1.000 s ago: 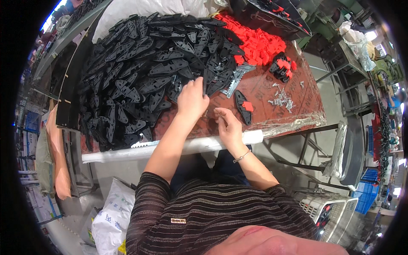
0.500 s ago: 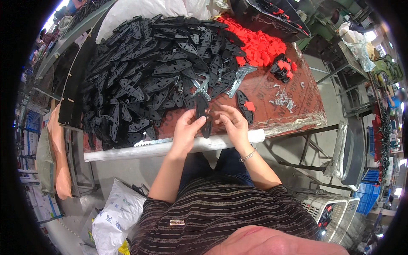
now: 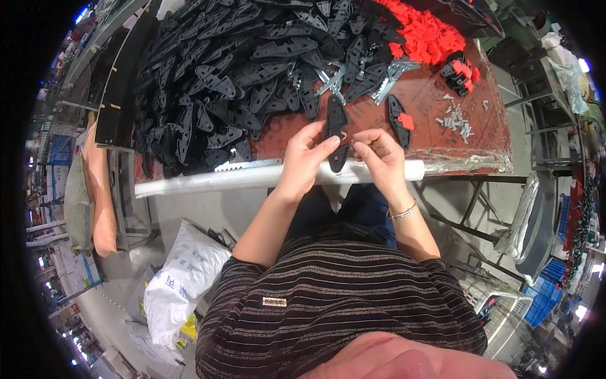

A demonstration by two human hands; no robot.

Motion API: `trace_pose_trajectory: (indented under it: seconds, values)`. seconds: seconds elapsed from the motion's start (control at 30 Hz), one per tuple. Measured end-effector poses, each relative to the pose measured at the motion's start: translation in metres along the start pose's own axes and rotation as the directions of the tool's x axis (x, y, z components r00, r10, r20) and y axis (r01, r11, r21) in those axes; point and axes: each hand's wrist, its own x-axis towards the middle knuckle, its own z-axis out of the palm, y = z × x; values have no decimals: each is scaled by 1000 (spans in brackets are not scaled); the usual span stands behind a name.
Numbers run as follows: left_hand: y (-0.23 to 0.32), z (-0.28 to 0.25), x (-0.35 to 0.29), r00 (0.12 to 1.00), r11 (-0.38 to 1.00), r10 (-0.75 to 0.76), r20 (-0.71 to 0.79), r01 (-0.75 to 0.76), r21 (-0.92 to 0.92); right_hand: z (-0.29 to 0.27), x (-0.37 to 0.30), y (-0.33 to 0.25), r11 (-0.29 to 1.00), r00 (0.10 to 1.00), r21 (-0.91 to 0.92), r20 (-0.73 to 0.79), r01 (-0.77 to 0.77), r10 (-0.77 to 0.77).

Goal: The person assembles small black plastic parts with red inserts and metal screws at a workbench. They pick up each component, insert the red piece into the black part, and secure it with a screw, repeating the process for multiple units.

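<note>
My left hand (image 3: pixel 307 158) grips a long black plastic part (image 3: pixel 336 119) with tapered ends, held upright just above the table's front edge. The thumb lies across its middle, beside a small opening. Close against the part's right side, my right hand (image 3: pixel 384 162) has thumb and fingertips pinched together; what they hold is too small to make out. Beyond the hands lie toothed metal strips (image 3: pixel 394 79) and a heap of similar black parts (image 3: pixel 221 79). Right of my hands, a black part with a red piece (image 3: pixel 404 121) on it rests on the table.
Loose red plastic pieces (image 3: pixel 429 31) are heaped at the far right beside a black bin (image 3: pixel 470 16). Small metal pins (image 3: pixel 457 120) lie scattered on the reddish-brown table (image 3: pixel 429 151). A white roll (image 3: pixel 208 182) runs along the front edge. A white sack (image 3: pixel 183 278) stands at lower left.
The whole view has shifted, so table and hands sit farther right and the table higher. Both hands stay at the same black part, the right fingertips now pinched closer together.
</note>
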Motion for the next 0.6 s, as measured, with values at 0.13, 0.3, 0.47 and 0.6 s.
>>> trace_pose_trajectory:
  seconds: [0.13,0.3,0.47,0.6]
  values:
    - [-1,17,8,997,995,29,78,-36,88,-8,0,-12,975,983,-198,-131,102,-129]
    - [4,13,-3,986,936,129,106,-157,315,0,7,-16,803,882,-412,7,431,-470]
    - [-3,14,0,988,990,38,152,-58,126,-9,1,-22,786,867,-387,84,483,-491]
    - [-3,14,1,983,993,38,179,-57,104,-12,0,-20,784,863,-400,38,475,-504]
